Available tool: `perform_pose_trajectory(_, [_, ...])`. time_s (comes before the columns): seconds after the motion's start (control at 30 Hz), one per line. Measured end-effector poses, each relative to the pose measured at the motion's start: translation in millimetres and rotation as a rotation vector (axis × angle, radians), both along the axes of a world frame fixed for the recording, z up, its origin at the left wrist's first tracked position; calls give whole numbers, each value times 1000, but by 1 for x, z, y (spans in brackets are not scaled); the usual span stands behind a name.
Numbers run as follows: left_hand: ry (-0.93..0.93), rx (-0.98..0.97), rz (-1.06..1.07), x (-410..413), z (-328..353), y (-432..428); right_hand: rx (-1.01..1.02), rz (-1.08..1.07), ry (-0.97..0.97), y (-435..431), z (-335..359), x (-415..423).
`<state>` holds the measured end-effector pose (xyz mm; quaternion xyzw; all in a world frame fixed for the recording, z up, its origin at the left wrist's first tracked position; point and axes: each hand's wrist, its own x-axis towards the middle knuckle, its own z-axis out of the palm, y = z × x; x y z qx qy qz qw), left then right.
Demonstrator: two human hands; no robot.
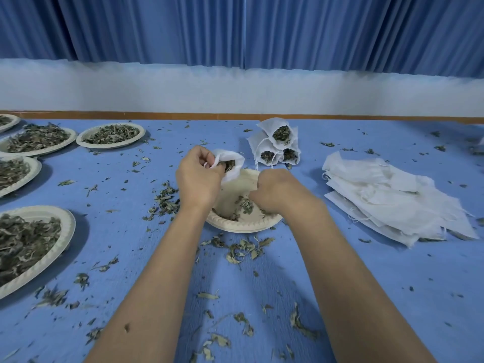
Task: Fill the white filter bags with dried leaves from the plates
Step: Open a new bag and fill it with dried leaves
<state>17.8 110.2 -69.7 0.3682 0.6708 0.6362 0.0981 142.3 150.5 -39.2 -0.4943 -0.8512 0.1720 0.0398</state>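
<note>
Filter bag (230, 163) pinched in left hand (199, 176), right hand (272, 192) in plate (243, 226)

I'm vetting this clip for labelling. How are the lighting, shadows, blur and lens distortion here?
Head view: even, cool light, no glare; soft shadows lie under both forearms and beside the near-left plate; wide-angle distortion stretches that plate out of round; the wall below the curtain looks smeared; the left hand and its filter bag are sharp.
</note>
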Motion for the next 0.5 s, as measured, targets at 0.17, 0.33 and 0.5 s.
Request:
perform_pose_trajectory(0.17, [-117, 34, 11, -6, 2, 0, -64, 25, -84, -2, -9, -13])
perform_pose_trajectory(0.33, [-151, 47, -5, -9, 2, 0, -158, 140, 103, -6, -10, -16])
perform_pose_trajectory(0.5, [-174, 31, -16, -9, 3, 0, -223, 245, 133, -8, -9, -16])
